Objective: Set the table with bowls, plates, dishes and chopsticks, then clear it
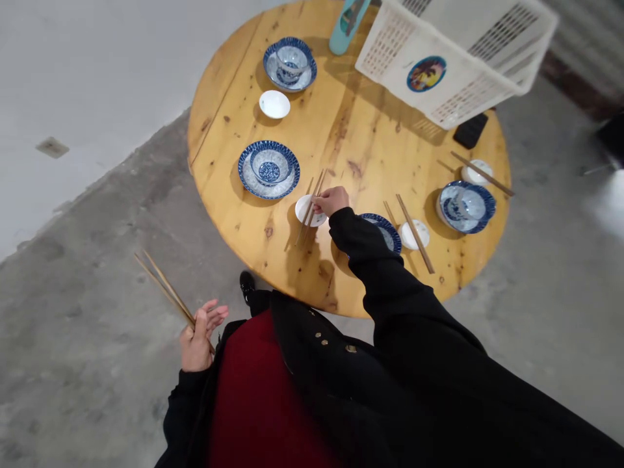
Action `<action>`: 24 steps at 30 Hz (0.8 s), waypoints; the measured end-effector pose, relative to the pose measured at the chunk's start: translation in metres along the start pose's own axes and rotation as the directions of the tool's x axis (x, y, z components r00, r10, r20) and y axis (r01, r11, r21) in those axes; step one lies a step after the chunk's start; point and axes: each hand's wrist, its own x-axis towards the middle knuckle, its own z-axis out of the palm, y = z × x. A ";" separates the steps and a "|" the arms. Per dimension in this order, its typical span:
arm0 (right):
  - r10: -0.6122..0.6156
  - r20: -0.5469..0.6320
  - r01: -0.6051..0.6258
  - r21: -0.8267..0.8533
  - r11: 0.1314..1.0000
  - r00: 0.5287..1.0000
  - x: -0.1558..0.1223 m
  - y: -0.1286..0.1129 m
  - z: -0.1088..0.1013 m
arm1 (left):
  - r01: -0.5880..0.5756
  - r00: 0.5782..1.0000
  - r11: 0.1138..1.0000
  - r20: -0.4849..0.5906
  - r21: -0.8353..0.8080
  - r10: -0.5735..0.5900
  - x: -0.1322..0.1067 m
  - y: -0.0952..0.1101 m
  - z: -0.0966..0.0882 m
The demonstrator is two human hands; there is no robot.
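My right hand (333, 200) pinches a pair of wooden chopsticks (307, 216) over a small white dish (303, 207) near the table's front edge. The chopsticks lie across the dish; whether they rest fully on it I cannot tell. Off the table, at the lower left, my left hand (201, 335) grips more wooden chopsticks (166, 284) under the thumb, with its fingers partly stretched. Just under my right sleeve, a blue-patterned plate (385, 227) is partly hidden. Left of the right hand stands a blue-and-white bowl (270, 167) on a matching plate (248, 184).
A white plastic basket (390, 52) and a light-blue holder (341, 38) stand at the back of the round wooden table (224, 84). Chopsticks (414, 233) cross a white dish (408, 242) on the right. Another bowl (472, 203) and a black phone-like object (470, 130) sit farther right.
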 end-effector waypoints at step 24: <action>0.137 -0.217 -0.176 -0.171 0.969 0.966 -0.038 -0.027 0.017 | -0.155 0.942 0.940 0.333 0.303 0.049 0.119 0.134 -0.005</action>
